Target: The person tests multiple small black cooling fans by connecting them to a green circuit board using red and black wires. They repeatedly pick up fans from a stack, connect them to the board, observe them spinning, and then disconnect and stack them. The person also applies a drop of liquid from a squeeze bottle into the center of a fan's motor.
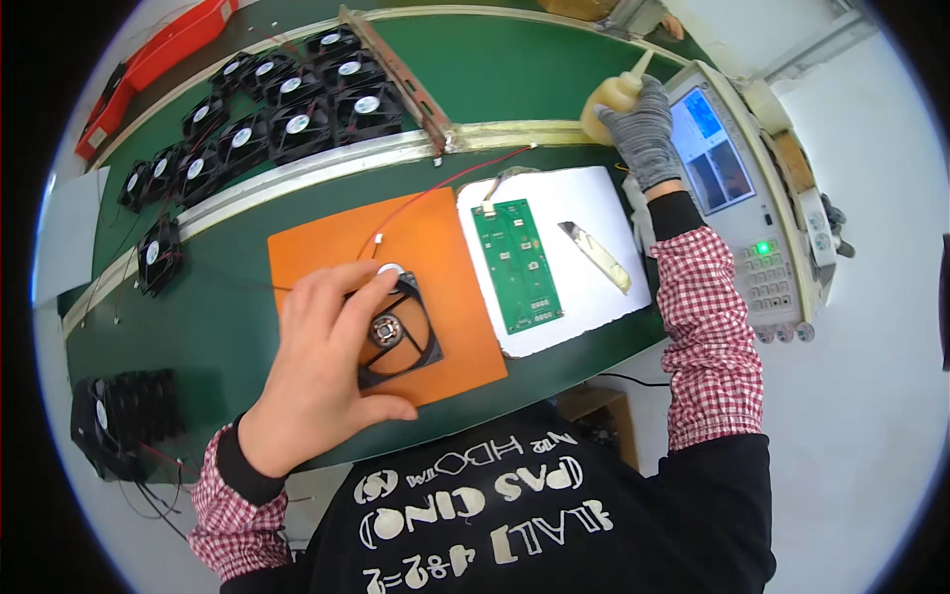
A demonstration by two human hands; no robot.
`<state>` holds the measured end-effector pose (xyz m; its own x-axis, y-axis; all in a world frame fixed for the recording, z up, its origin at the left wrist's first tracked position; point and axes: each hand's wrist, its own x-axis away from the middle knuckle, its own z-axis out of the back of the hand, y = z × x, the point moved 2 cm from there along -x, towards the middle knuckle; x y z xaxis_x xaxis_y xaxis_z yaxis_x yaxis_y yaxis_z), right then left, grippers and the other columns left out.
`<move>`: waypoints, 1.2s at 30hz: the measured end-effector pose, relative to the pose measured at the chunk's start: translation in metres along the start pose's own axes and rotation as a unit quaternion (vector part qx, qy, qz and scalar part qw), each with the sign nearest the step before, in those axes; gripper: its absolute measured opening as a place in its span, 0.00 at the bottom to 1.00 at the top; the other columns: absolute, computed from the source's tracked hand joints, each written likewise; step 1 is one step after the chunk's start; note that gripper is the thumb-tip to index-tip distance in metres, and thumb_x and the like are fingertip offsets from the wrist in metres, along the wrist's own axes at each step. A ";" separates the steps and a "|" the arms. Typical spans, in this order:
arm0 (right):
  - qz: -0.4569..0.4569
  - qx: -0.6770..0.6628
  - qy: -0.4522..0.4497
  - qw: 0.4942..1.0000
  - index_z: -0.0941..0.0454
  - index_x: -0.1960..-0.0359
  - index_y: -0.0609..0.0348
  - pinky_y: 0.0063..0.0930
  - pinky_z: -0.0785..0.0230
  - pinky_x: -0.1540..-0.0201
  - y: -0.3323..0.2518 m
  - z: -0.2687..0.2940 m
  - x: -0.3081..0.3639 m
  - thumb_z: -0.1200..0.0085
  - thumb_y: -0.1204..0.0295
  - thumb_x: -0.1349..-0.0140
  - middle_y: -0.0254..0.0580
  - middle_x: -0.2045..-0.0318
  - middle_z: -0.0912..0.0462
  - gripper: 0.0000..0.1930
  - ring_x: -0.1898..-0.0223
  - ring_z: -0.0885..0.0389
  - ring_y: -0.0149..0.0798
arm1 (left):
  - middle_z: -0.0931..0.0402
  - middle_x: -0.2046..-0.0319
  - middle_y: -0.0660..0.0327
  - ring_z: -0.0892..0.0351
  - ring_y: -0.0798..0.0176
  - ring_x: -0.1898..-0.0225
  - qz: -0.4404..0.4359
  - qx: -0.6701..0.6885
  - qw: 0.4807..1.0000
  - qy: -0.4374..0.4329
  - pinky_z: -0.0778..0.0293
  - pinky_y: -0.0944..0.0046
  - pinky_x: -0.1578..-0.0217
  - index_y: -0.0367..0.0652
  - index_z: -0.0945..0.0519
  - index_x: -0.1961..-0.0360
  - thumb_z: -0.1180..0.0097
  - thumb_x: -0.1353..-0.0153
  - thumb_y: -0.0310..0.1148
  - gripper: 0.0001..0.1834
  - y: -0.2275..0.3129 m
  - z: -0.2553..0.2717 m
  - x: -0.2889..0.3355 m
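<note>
My left hand [325,356] is bare and lies over the left side of a black square fan frame [427,342], its fingers and thumb curved round it. In the frame's open middle a round hub with a metal-looking centre [386,331] shows. At my index fingertip is a small white disc [392,268]; whether it is pinched there I cannot tell. The frame rests on an orange mat [465,327]. Up at the right, my right hand [645,139] wears a grey glove and is closed round a squeeze bottle [616,96] of yellowish liquid, nozzle pointing up.
Right of the mat, a white board [584,203] bears a green circuit board [518,265] and a taped blade [597,257]. Several black fans [297,124] stand beyond a metal rail [495,136]. A bench instrument with a screen [727,158] is at the right; stacked fans [124,416] sit left.
</note>
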<state>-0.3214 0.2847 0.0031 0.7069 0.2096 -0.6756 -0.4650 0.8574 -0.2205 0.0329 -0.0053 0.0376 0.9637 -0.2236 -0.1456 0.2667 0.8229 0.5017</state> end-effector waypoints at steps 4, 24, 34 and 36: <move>-0.018 0.010 -0.050 0.999 0.28 0.50 0.62 0.42 0.30 0.45 0.015 -0.001 0.009 0.29 0.64 0.56 0.54 0.55 0.22 0.31 0.52 0.22 0.54 | 0.34 0.45 0.48 0.35 0.42 0.43 0.009 -0.016 1.000 0.008 0.40 0.48 0.41 0.35 0.37 0.36 0.21 0.74 0.45 0.61 -0.010 -0.017 -0.001; 0.159 -0.227 -0.146 0.950 0.20 0.51 0.62 0.32 0.29 0.50 -0.117 0.141 0.099 0.41 0.78 0.40 0.45 0.53 0.21 0.14 0.60 0.21 0.38 | 0.26 0.46 0.47 0.26 0.53 0.45 -0.032 -0.404 0.675 0.617 0.30 0.58 0.46 0.29 0.34 0.38 0.18 0.64 0.42 0.54 0.004 0.164 0.163; 0.145 -0.226 -0.225 0.937 0.21 0.58 0.67 0.33 0.34 0.46 -0.128 0.119 0.090 0.44 0.78 0.37 0.42 0.60 0.23 0.08 0.55 0.25 0.40 | 0.19 0.57 0.42 0.19 0.45 0.54 0.623 -0.399 0.394 0.546 0.26 0.53 0.50 0.25 0.23 0.53 0.27 0.68 0.62 0.51 -0.173 0.230 0.497; 0.139 -0.234 -0.247 0.930 0.21 0.59 0.67 0.32 0.34 0.48 -0.128 0.117 0.086 0.45 0.78 0.37 0.41 0.61 0.24 0.07 0.57 0.25 0.39 | 0.19 0.58 0.42 0.19 0.44 0.54 0.671 -0.389 0.395 0.492 0.25 0.53 0.50 0.26 0.23 0.54 0.28 0.68 0.61 0.50 -0.218 0.202 0.506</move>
<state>-0.1384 0.2481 0.0554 0.6288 0.6824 -0.3728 -0.7663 0.4626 -0.4458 0.4642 -0.4033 0.0269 -0.3380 0.6835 -0.6470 -0.9319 -0.1467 0.3318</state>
